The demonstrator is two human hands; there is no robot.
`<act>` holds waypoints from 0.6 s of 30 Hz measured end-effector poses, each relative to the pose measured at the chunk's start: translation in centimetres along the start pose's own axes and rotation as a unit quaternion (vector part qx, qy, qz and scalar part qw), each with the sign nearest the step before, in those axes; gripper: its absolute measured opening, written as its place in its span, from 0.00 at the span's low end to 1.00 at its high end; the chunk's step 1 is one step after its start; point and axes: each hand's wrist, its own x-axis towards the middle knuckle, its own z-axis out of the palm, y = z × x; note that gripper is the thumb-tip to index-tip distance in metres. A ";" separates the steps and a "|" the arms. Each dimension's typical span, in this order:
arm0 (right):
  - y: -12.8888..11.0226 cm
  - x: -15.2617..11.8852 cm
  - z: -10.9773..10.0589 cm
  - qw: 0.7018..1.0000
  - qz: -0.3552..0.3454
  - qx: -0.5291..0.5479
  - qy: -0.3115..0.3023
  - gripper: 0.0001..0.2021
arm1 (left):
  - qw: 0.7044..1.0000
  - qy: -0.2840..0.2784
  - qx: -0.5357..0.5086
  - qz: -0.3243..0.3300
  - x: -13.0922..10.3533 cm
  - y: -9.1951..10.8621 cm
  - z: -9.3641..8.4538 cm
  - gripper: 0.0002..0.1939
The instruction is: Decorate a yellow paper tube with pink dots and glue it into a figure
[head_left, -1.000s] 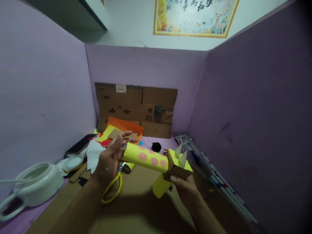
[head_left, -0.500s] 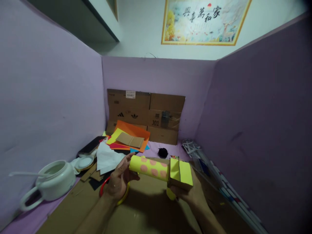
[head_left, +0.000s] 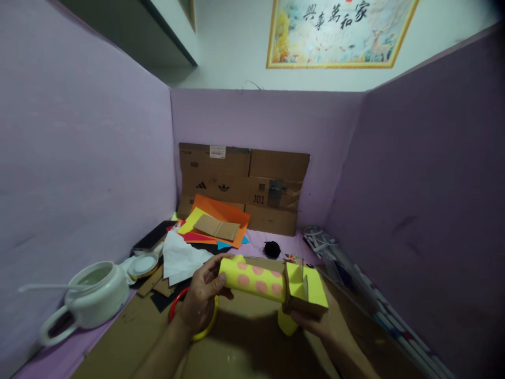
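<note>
A yellow paper tube with pink spots (head_left: 252,279) lies sideways above the cardboard work surface (head_left: 236,350). My left hand (head_left: 203,289) grips its left end, thumb on the front. At the tube's right end sits a small cardboard box lined in yellow paper (head_left: 307,295), its top divided by an upright strip. My right hand (head_left: 315,321) holds this box from below and from the right; some of its fingers are hidden behind the box. A rounded yellow piece (head_left: 287,322) hangs below the box. Scissors with red and yellow handles (head_left: 205,331) lie under my left wrist.
On the left stand a white pot with a handle (head_left: 97,295) and a round lid (head_left: 142,265). Coloured paper sheets (head_left: 232,216) and white tissue (head_left: 183,258) lie behind my left hand. A black fuzzy ball (head_left: 272,249) sits at the back. Long plastic-wrapped strips (head_left: 394,316) line the right wall.
The view has shifted, so the surroundings sit farther right in the picture. My left thumb now presses on the tube's front, and the tube is turned slightly. Both hands keep their hold.
</note>
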 end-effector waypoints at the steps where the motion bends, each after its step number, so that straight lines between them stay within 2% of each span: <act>1: -0.1 0.0 0.1 1.000 -0.006 -0.008 0.012 0.25 | 1.000 0.004 -0.003 -0.002 0.0 -0.1 0.0 0.22; 4: 0.1 0.0 0.2 0.998 -0.024 -0.035 0.043 0.30 | 1.000 0.018 -0.009 0.003 0.2 -0.4 -0.1 0.22; 7: 0.6 0.4 -0.2 0.997 -0.039 -0.061 0.034 0.33 | 1.000 0.024 -0.001 0.013 0.2 -0.7 -0.3 0.22; 10: 1.0 0.7 -0.5 0.998 -0.030 -0.057 0.027 0.28 | 1.000 0.018 0.013 0.008 0.1 -0.5 -0.3 0.23; 13: 0.7 0.4 -0.6 1.000 0.020 0.007 0.023 0.18 | 1.000 0.014 -0.001 0.013 0.0 -0.1 0.1 0.28; 15: 0.2 0.2 -0.8 0.996 0.055 0.071 0.023 0.16 | 0.999 0.009 -0.023 0.020 -0.2 0.2 0.2 0.30; 18: -0.8 -0.1 -1.3 0.988 0.078 0.128 0.016 0.16 | 0.999 0.009 -0.040 0.032 -0.4 0.6 0.2 0.28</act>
